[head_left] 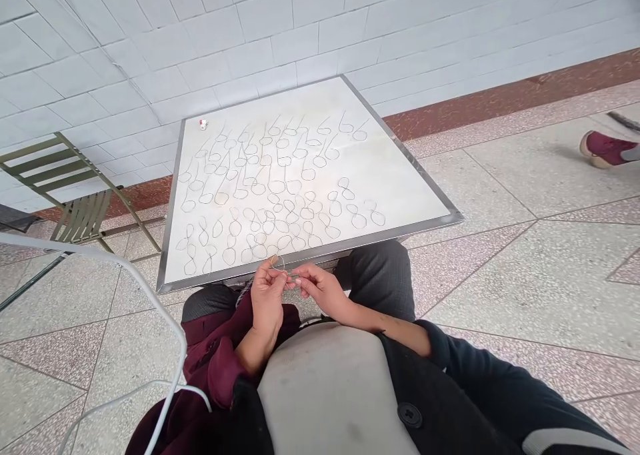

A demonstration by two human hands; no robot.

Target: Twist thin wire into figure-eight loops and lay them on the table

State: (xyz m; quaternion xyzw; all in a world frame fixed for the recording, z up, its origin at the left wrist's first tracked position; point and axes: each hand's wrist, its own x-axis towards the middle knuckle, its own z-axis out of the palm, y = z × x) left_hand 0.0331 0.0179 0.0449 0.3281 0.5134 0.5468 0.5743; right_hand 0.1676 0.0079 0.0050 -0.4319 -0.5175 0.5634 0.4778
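My left hand [269, 294] pinches a thin wire loop [284, 263] just off the near edge of the table. Close beside it, my right hand [324, 291] is closed too, its thumb and fingertips meeting at the wire by the left fingertips. The wire's ends are too small to make out between the fingers. Beyond the hands, many bent wires lie on the white tabletop [400, 182]. Those at the back, such as one wire ring with a straight tail [359, 135], differ from the nearer figure-eight wires [345, 188].
A small red-and-white object [203, 124] sits at the table's far left corner. A green slatted folding chair [83, 218] stands to the left. In front of it curves a white tube [181, 338]. Another person's shoe [603, 150] is on the floor at right.
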